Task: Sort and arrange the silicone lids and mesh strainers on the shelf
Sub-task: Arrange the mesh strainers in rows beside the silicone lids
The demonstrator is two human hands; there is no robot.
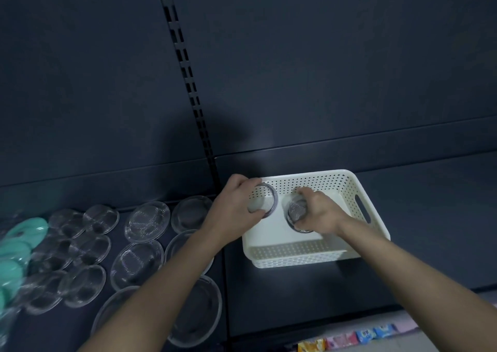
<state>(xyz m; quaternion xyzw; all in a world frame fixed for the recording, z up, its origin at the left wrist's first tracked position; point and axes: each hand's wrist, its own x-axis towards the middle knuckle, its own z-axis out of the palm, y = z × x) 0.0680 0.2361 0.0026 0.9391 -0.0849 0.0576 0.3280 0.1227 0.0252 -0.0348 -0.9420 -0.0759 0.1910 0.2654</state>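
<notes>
I am looking down on a dark shelf (282,298), and a white perforated basket (295,258) is sitting on its right half, back wall close to the shelf's back edge. Both bare hands are reaching into it.

The left hand (236,206) is curling fingers and thumb around the rim of a round mesh strainer (265,199), holding it tilted at the basket's back-left corner. The right hand (321,211) is gripping a second mesh strainer (295,211) from above, fingers wrapped over its rim. It is just beside the first one, over the middle of the basket floor. I cannot tell whether it is touching the floor.

On the left half of the shelf, clear lids (148,221) are lying flat in loose rows running from the back edge to the front edge, some of them overlapping. Teal lids (16,244) are crowding the far left edge, blurred.

Behind it all, a slotted upright (185,63) is running up the dark back panel. Below the shelf's front edge, at the lower right, coloured packets (349,341) are showing.
</notes>
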